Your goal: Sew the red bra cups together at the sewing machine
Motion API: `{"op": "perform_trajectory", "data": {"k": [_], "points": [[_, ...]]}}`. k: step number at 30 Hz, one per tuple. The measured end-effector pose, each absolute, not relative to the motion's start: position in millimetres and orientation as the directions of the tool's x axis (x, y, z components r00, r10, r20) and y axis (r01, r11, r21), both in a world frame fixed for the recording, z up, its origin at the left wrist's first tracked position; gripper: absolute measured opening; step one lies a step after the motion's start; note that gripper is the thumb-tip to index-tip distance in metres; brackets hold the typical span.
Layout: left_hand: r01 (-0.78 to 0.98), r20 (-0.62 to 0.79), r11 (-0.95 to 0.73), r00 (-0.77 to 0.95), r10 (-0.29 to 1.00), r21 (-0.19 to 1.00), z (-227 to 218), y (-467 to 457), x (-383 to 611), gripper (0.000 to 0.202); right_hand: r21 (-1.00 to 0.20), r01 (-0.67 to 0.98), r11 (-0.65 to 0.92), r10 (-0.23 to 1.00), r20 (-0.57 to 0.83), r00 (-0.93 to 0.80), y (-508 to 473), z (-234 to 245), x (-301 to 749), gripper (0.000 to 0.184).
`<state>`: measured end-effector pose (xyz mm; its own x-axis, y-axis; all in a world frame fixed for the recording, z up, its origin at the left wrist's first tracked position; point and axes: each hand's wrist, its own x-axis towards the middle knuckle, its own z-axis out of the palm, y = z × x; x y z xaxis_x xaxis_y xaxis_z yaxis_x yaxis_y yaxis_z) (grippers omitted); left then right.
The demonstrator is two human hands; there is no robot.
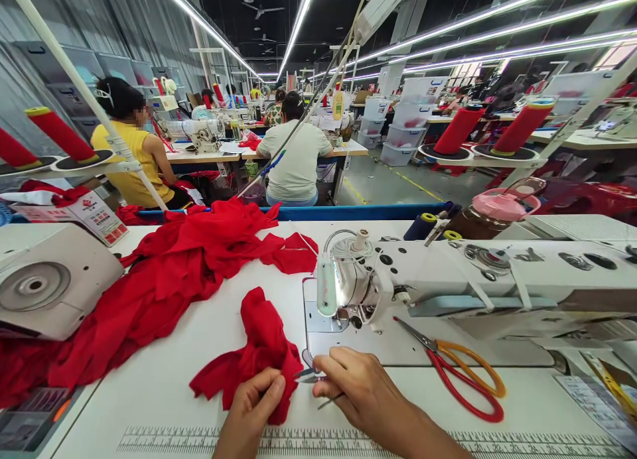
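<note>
A small piece of red fabric [263, 343] lies bunched on the white table left of the sewing machine's needle area. My left hand [253, 409] is closed, pinching its near edge between thumb and fingers. My right hand [361, 389] is wrapped round thread snips [304, 375], whose short dark blades point left at the fabric's right edge. Below the fingers a thin metal tip sticks out; what it belongs to is mostly hidden. The white sewing machine [358, 283] stands just beyond my right hand. To the right lie large scissors [462, 373] with orange and red handles.
A long heap of red fabric [189, 260] covers the table's left and back. Another machine head [54, 280] stands at left. A printed ruler [199, 441] runs along the front edge. A pink-lidded jar [497, 210] and thread cones stand behind. Two people [296, 154] sit ahead.
</note>
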<state>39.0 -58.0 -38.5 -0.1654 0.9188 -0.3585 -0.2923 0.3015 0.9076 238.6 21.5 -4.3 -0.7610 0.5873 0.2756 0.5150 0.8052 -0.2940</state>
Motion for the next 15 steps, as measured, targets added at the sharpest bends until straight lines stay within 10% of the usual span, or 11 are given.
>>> {"op": "perform_trajectory", "data": {"k": [15], "points": [[-0.307, -0.362, 0.3, -0.17, 0.916, 0.903, -40.4, -57.9, 38.7, 0.047, -0.315, 0.475, 0.822, 0.566, 0.355, -0.744, 28.1, -8.1, 239.0, 0.034]]}}
